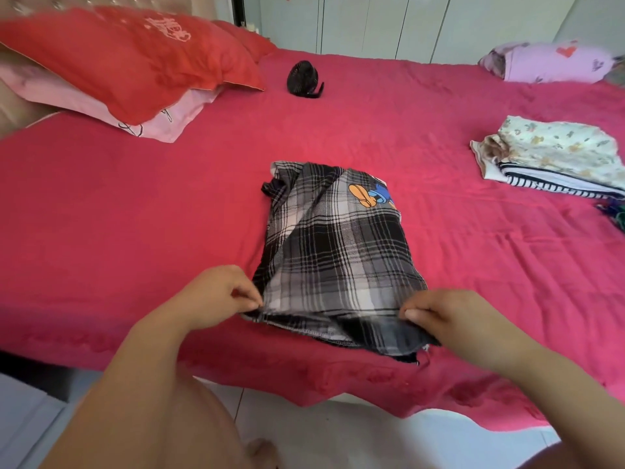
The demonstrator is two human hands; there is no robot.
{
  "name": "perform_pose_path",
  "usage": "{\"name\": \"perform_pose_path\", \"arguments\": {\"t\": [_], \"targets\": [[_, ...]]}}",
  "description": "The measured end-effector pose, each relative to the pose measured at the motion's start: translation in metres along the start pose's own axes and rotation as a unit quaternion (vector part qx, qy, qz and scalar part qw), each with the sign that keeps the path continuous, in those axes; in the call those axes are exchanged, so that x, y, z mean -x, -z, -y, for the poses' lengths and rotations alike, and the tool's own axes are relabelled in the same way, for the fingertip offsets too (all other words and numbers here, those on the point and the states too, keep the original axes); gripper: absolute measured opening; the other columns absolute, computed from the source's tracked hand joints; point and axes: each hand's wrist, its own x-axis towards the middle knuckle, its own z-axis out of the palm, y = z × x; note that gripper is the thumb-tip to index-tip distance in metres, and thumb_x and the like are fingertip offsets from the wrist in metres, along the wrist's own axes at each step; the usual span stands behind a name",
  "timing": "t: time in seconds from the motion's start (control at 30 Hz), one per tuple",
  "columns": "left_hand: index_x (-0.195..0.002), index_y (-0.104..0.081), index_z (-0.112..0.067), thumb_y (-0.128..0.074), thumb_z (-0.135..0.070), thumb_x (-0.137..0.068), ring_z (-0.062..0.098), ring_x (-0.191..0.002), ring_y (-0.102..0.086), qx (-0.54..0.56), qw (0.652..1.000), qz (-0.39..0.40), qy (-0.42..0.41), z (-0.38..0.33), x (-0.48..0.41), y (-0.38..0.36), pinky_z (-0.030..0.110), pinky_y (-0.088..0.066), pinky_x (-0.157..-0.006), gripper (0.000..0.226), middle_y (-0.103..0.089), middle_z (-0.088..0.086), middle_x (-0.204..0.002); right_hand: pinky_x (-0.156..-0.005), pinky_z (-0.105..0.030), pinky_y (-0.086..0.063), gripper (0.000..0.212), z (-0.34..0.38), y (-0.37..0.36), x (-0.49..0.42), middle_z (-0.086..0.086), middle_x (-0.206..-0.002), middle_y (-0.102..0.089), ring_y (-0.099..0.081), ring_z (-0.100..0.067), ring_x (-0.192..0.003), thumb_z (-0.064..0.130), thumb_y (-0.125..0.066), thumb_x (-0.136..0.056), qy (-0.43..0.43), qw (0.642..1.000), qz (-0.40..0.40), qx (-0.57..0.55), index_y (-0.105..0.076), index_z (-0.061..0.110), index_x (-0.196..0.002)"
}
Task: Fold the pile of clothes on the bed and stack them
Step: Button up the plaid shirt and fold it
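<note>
A black-and-white plaid shirt (338,252) with a cartoon print lies partly folded in the middle of the red bed (135,214). My left hand (216,296) pinches its near left corner. My right hand (449,316) pinches the near right hem. At the right lies a stack of folded clothes (554,157), a floral piece on top of a striped one.
Red and pink pillows (128,62) lie at the back left. A small black fan (303,79) sits behind the shirt. A lilac pillow (551,62) is at the back right. Dark cloth (614,214) shows at the right edge. The bed's near edge (304,384) drops to a pale floor.
</note>
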Motion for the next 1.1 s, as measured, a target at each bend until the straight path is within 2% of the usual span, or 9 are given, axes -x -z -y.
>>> {"name": "perform_pose_path", "arguments": {"t": [0.1, 0.2, 0.37, 0.5, 0.6, 0.7, 0.77, 0.93, 1.1], "targets": [[-0.091, -0.074, -0.014, -0.07, -0.012, -0.08, 0.0, -0.074, -0.052, -0.069, 0.991, 0.101, 0.05, 0.009, 0.005, 0.002, 0.004, -0.034, -0.064, 0.011, -0.057, -0.01, -0.079, -0.061, -0.015, -0.032, 0.017, 0.001, 0.004, -0.004, 0.017, -0.058, -0.051, -0.046, -0.002, -0.062, 0.031, -0.056, -0.09, 0.0, 1.0, -0.005, 0.016, -0.064, 0.024, -0.076], [-0.086, -0.075, -0.019, -0.073, -0.016, -0.076, -0.002, -0.074, -0.054, -0.073, 0.988, 0.123, 0.063, 0.009, 0.008, 0.007, 0.008, -0.039, -0.069, 0.01, -0.06, -0.012, -0.081, -0.063, -0.012, -0.033, 0.011, 0.008, 0.006, -0.011, 0.015, -0.07, -0.06, -0.052, -0.003, -0.068, 0.025, -0.059, -0.089, 0.004, 0.996, -0.091, -0.013, -0.068, 0.021, -0.084], [-0.076, -0.063, -0.039, -0.069, -0.03, -0.08, -0.006, -0.082, -0.051, 0.022, 0.995, -0.099, -0.008, -0.024, -0.008, -0.005, 0.02, -0.038, -0.078, 0.012, -0.056, -0.022, -0.085, -0.084, -0.012, -0.03, 0.027, 0.012, -0.003, -0.035, 0.001, -0.107, -0.065, -0.056, -0.015, -0.101, 0.027, -0.062, -0.086, 0.012, 0.983, -0.181, -0.033, -0.066, 0.021, -0.112], [-0.132, -0.049, -0.027, -0.051, -0.036, -0.092, 0.005, -0.122, -0.04, -0.023, 0.99, -0.109, -0.081, -0.048, -0.044, -0.027, 0.021, -0.03, -0.101, 0.041, -0.047, -0.011, -0.133, -0.117, -0.029, -0.014, 0.058, 0.002, -0.024, -0.048, -0.008, -0.155, -0.019, -0.018, -0.023, -0.143, 0.044, -0.051, -0.09, -0.025, 0.998, -0.06, 0.019, -0.033, 0.03, -0.143], [-0.146, -0.027, -0.024, -0.043, -0.041, -0.096, 0.02, -0.143, -0.012, -0.143, 0.987, -0.051, -0.049, -0.044, -0.074, -0.029, 0.036, -0.014, -0.115, 0.055, -0.018, 0.001, -0.155, -0.114, -0.041, -0.024, 0.063, -0.009, -0.025, -0.053, 0.0, -0.158, -0.008, -0.014, -0.021, -0.144, 0.055, -0.044, -0.089, -0.049, 0.994, 0.062, 0.08, -0.022, 0.036, -0.146], [-0.148, -0.02, -0.023, -0.036, -0.042, -0.098, 0.025, -0.145, -0.002, -0.181, 0.982, -0.047, -0.032, -0.038, -0.103, -0.023, 0.041, -0.007, -0.116, 0.056, -0.009, 0.006, -0.157, -0.106, -0.035, -0.036, 0.051, -0.009, -0.008, -0.067, 0.001, -0.14, -0.047, -0.042, -0.02, -0.128, 0.047, -0.05, -0.089, -0.032, 0.996, -0.075, 0.037, -0.045, 0.028, -0.136], [-0.149, -0.014, -0.026, -0.032, -0.045, -0.098, 0.025, -0.145, 0.003, -0.167, 0.983, -0.073, -0.031, -0.037, -0.12, -0.021, 0.042, -0.005, -0.116, 0.057, -0.004, 0.004, -0.158, -0.106, -0.032, -0.035, 0.049, -0.006, 0.0, -0.084, 0.001, -0.135, -0.051, -0.045, -0.019, -0.126, 0.042, -0.053, -0.089, -0.016, 0.99, -0.143, 0.008, -0.048, 0.025, -0.135], [-0.148, 0.004, -0.034, -0.019, -0.06, -0.093, 0.025, -0.143, 0.015, -0.205, 0.977, -0.064, -0.009, -0.028, -0.162, -0.024, 0.046, 0.005, -0.115, 0.065, 0.008, 0.001, -0.158, -0.116, -0.039, -0.021, 0.054, -0.005, -0.006, -0.137, -0.006, -0.152, -0.026, -0.021, -0.024, -0.141, 0.042, -0.046, -0.093, -0.004, 0.99, -0.136, 0.038, -0.034, 0.027, -0.143], [-0.145, 0.013, -0.04, -0.01, -0.074, -0.083, 0.026, -0.142, 0.017, -0.214, 0.975, -0.023, 0.049, 0.013, -0.19, -0.022, 0.049, 0.013, -0.112, 0.074, 0.014, -0.01, -0.156, -0.116, -0.048, -0.006, 0.057, -0.034, -0.03, -0.162, 0.006, -0.158, 0.003, 0.008, -0.027, -0.145, 0.058, -0.024, -0.093, -0.082, 0.99, -0.046, 0.102, -0.008, 0.043, -0.146]]}}
